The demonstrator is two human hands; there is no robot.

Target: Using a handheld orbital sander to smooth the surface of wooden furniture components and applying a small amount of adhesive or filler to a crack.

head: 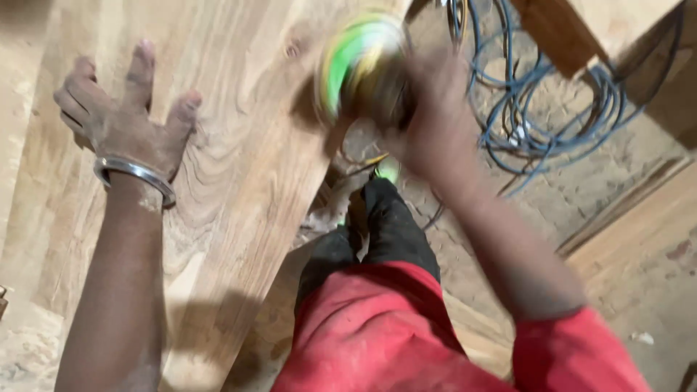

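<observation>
My left hand (123, 116) lies flat on a broad pale wooden board (239, 167), fingers spread, with a metal bangle on the wrist. My right hand (435, 116) is blurred by motion and grips a green and yellow power sander (359, 65) at the board's right edge. The tool's disc faces the camera and is smeared by blur. Below, my red shirt and dark trouser leg show.
A tangle of blue cable (537, 109) lies on the sawdust-covered floor at the upper right. Wooden planks (639, 247) lie at the right, and a timber piece (559, 29) crosses the top right corner. Sawdust covers the lower left.
</observation>
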